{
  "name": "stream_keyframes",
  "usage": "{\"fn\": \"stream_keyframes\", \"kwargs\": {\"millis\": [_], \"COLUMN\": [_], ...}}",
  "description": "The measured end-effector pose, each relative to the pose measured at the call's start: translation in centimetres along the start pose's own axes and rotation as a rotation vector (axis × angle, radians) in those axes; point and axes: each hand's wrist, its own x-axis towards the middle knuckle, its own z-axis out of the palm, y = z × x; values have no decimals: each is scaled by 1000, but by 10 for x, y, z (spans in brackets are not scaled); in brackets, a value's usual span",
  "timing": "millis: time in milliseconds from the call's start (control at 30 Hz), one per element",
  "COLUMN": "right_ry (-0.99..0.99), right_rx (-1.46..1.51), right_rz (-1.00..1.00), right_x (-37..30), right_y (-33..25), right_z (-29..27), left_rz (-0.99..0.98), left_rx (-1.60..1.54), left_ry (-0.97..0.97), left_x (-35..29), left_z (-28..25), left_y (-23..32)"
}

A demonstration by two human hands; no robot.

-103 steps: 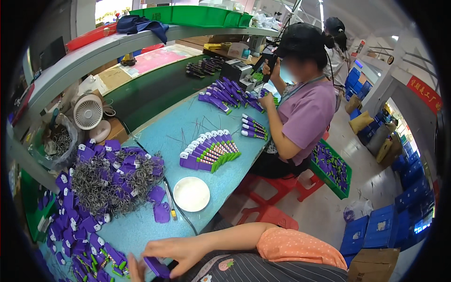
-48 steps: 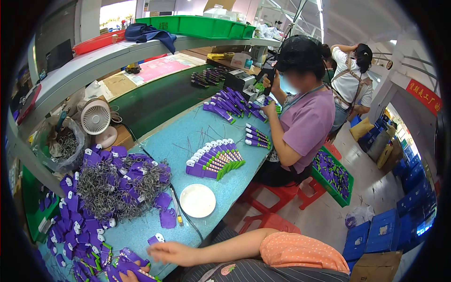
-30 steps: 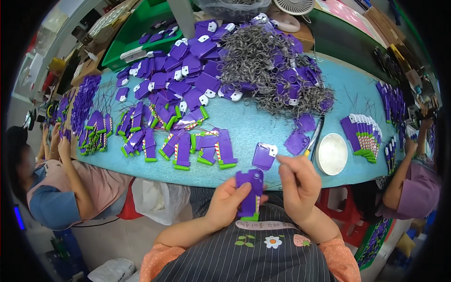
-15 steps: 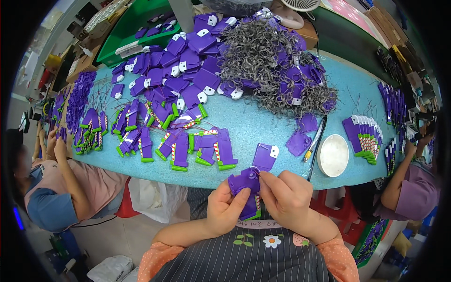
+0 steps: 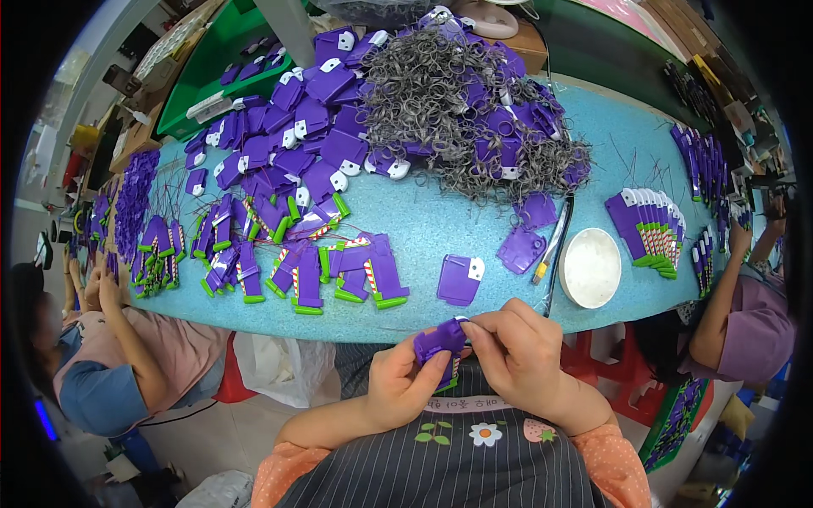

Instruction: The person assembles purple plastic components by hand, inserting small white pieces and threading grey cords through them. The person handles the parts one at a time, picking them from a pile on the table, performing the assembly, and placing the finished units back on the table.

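Basically, left hand (image 5: 405, 383) clamps the purple part (image 5: 439, 340), right hand (image 5: 518, 354) pinches its top corner, left of the white bowl (image 5: 590, 269), nearer the body; likely light, stiff plastic, best held by edges.

Left forearm (image 5: 330, 421) and right forearm (image 5: 586, 408) angled inward, converging ahead of the torso (image 5: 457, 461). Left grip (image 5: 406, 379) closed, thumb on top, fingers curled, tips mostly hidden. Right grip (image 5: 518, 354) just beside it, back of hand up, thumb and index pinched together, other fingers folded.
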Motion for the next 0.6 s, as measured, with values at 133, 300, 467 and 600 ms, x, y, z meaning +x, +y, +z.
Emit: {"fn": "stream_keyframes", "kwargs": {"millis": [133, 300, 467, 600], "right_ry": [-107, -288, 139, -179], "right_rx": [174, 474, 696, 541], "right_rz": [153, 345, 490, 258], "right_x": [11, 27, 40, 3], "right_y": [0, 35, 39, 11], "right_z": [5, -1, 6, 18], "left_rz": [200, 146, -237, -22], "left_rx": [477, 590, -21, 2], "left_ry": [-96, -364, -203, 230], "left_x": [5, 11, 7, 7], "left_z": [-5, -12, -9, 1], "left_y": [6, 19, 32, 17]}}
